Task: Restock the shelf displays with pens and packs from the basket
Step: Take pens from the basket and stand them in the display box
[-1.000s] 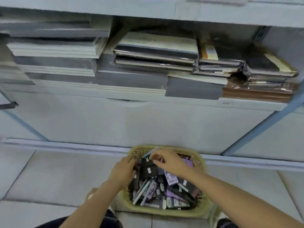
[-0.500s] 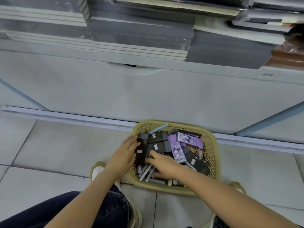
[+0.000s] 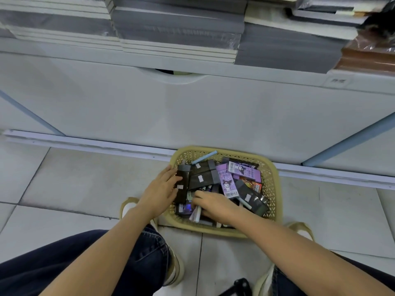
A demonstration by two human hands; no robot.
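A yellow woven basket sits on the floor tiles against the shelf base, heaped with dark packs, purple cartoon packs and loose pens, among them a blue pen at the far rim. My left hand rests with straight fingers against an upright dark pack at the basket's left side. My right hand reaches into the near part of the pile. Its fingers curl round a few pale pens that stick out beneath it.
Stacks of grey and white notebooks fill the lowest shelf above a white base panel. Brown wrapped books lie at the right. My knees and shoes flank the basket; a black object lies on the floor by my right foot.
The view has tilted down from the shelf to the basket. My right hand dropped from the top of the pile into its near part and closed on pens; my left hand stays by the dark pack.
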